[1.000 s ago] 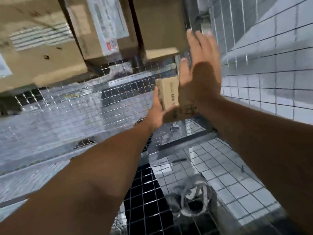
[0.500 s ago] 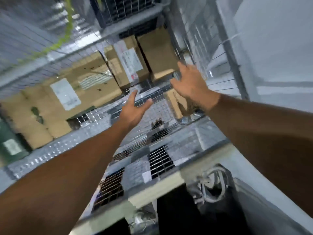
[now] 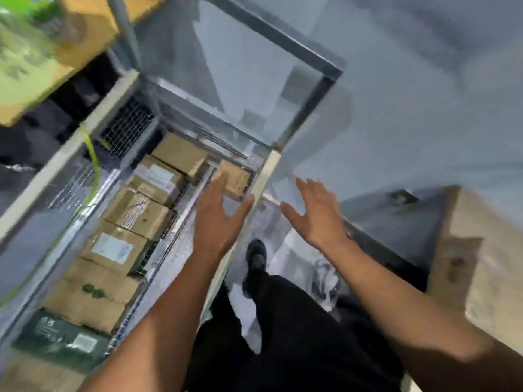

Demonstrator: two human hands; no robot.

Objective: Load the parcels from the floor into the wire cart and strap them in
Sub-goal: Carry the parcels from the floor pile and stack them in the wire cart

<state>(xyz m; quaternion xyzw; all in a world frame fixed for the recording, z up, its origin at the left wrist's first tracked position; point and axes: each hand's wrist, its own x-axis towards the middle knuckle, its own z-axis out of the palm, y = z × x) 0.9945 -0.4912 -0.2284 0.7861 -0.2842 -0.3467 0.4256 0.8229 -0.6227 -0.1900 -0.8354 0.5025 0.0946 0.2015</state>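
Note:
I look down into the wire cart, whose pale top rail runs past my hands. Several brown cardboard parcels lie in a row on its floor, some with white labels. A small brown parcel sits at the cart's far right corner. A dark green box lies at the near end of the row. My left hand hovers over the rail with fingers spread and holds nothing. My right hand hangs outside the cart, also spread and holding nothing. The view is blurred by motion.
A yellow-green strap hangs on the cart's left mesh wall. My dark trouser leg and shoe stand beside the cart on the grey floor. A large grey and beige block sits to the right. White cord lies on the floor.
Both hands let go of the small parcel, which now rests in the cart's far right corner. My hands drew back up out of the cart and the view pulled higher.

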